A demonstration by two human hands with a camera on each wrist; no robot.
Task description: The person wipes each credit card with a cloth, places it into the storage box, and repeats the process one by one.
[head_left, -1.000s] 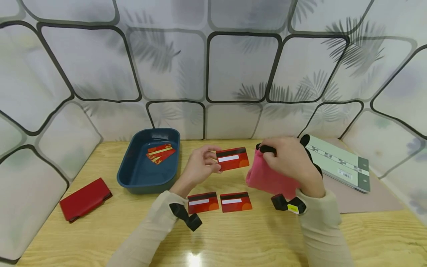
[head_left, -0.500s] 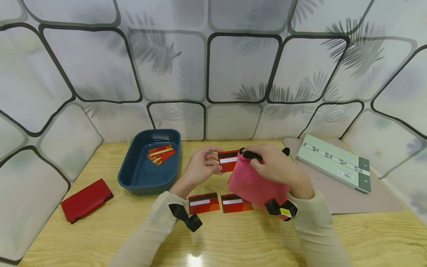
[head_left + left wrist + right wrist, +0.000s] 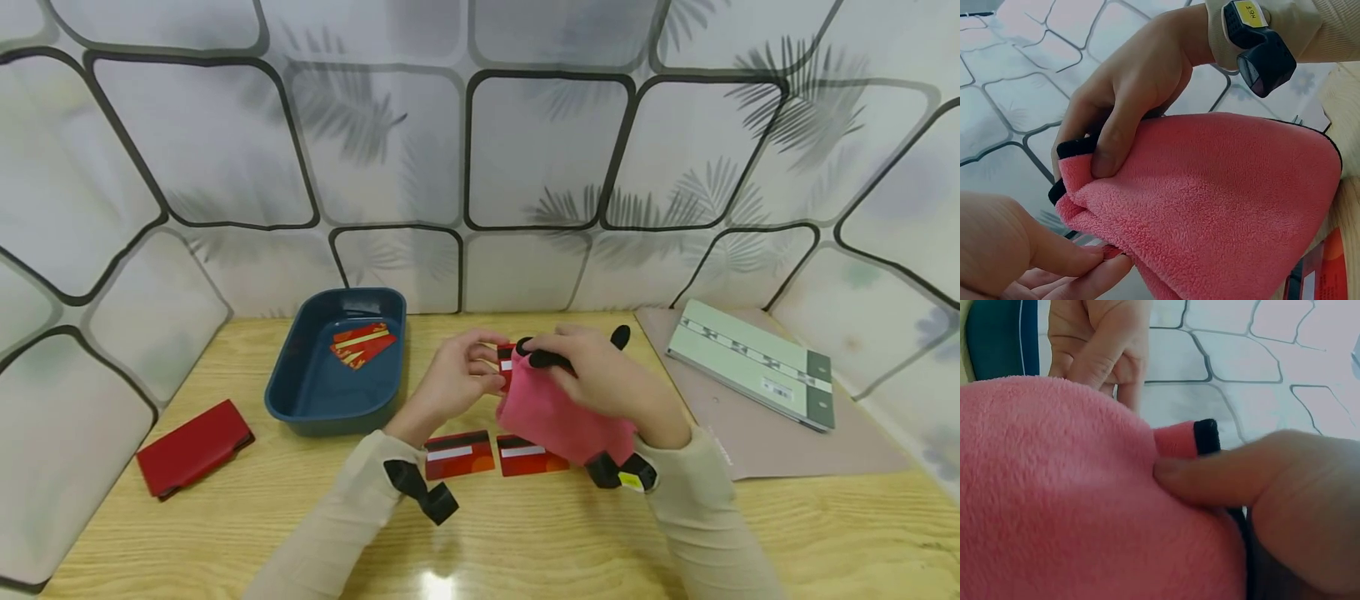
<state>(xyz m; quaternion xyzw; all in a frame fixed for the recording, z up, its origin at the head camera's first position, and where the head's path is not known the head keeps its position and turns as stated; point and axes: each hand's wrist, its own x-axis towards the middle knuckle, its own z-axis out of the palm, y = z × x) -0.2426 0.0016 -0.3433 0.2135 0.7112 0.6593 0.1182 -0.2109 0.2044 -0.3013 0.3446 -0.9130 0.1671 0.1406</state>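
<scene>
My left hand [image 3: 453, 379] pinches a red bank card [image 3: 505, 363] with a black stripe by its left edge, above the table. In my right hand [image 3: 611, 375] is a folded pink cloth [image 3: 558, 417] with black trim, gripped near its top edge. The cloth overlaps most of the held card in the head view, its folded edge right at my left fingertips. From the left wrist, only a sliver of the card [image 3: 1112, 251] shows between thumb and finger. Two similar cards lie side by side below: the left card [image 3: 459, 455] and the right card [image 3: 525, 458], partly covered by the cloth.
A blue plastic basin [image 3: 296, 392] at the back left holds several red-and-gold cards [image 3: 363, 343]. A red wallet [image 3: 195, 447] lies at the far left. On the right, a pale green notebook [image 3: 750, 362] rests on a pinkish sheet [image 3: 810, 457]. A patterned backdrop [image 3: 540, 158] rises behind the table.
My right hand has brought the pink cloth leftward, over the card in my left hand, leaving only its left part visible. The left hand has stayed nearly still.
</scene>
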